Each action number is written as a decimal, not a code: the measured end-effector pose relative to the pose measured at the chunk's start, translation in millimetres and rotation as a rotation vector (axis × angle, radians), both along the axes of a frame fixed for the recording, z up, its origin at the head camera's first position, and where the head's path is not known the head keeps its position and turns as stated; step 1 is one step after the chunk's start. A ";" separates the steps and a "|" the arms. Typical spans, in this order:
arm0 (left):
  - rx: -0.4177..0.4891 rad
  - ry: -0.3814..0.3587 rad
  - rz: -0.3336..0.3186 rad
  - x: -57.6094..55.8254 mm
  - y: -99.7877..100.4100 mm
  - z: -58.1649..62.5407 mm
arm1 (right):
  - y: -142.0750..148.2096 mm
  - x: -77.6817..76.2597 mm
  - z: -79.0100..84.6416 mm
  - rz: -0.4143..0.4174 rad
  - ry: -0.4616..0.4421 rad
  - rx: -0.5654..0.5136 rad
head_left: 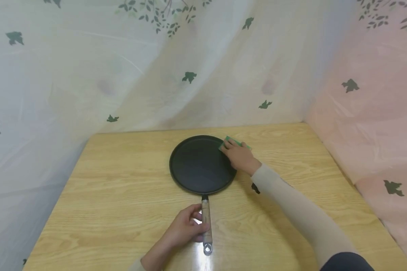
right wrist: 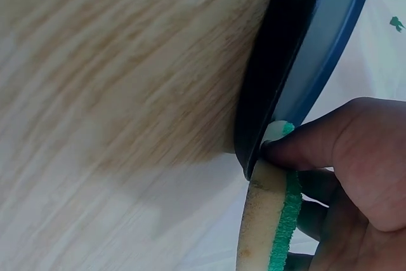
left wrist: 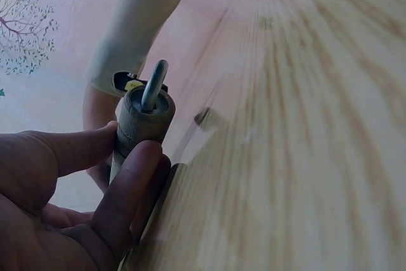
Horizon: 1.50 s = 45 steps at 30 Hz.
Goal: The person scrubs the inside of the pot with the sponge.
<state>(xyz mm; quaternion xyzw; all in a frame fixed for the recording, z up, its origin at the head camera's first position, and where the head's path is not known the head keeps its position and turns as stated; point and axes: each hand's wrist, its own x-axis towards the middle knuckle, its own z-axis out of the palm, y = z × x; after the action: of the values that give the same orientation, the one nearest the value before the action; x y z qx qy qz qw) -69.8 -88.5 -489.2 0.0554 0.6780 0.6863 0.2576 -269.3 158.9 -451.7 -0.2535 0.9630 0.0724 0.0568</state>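
A round, flat black frying pan [head_left: 200,165] lies on the wooden table, its wood-look handle [head_left: 206,218] toward me. My left hand [head_left: 186,227] pinches that handle between thumb and fingers. At the handle's end is a metal hanging loop [left wrist: 154,85], seen close up in the left wrist view. My right hand [head_left: 239,156] holds a sponge [right wrist: 263,220] with a pale yellowish body and a green scouring side. The sponge is at the pan's far right rim, and in the right wrist view it bends over the edge near my thumb.
The light wooden table [head_left: 115,180] extends on all sides of the pan. Behind it hangs a pale cloth backdrop [head_left: 149,90] with leaf and bird prints, and a pinkish one [head_left: 369,124] borders the right side. A dark band is on the right wrist.
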 end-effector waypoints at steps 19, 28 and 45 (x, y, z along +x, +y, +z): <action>-0.026 -0.001 0.005 0.7 0.5 -0.6 | 9.6 30.7 7.6 0.003 -0.036 -0.026; -0.013 0.000 0.005 0.1 0.9 0.0 | 16.5 44.7 9.1 0.006 -0.061 -0.047; -0.020 0.002 0.017 -0.9 1.9 -3.5 | 11.9 70.2 24.3 0.015 -0.138 -0.037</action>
<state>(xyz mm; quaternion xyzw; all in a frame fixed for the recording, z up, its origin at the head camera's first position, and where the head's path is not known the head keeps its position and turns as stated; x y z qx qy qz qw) -70.6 -86.6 -492.7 0.0477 0.6853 0.6817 0.2517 -199.1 170.8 -427.4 -0.2659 0.9560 0.0376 0.1177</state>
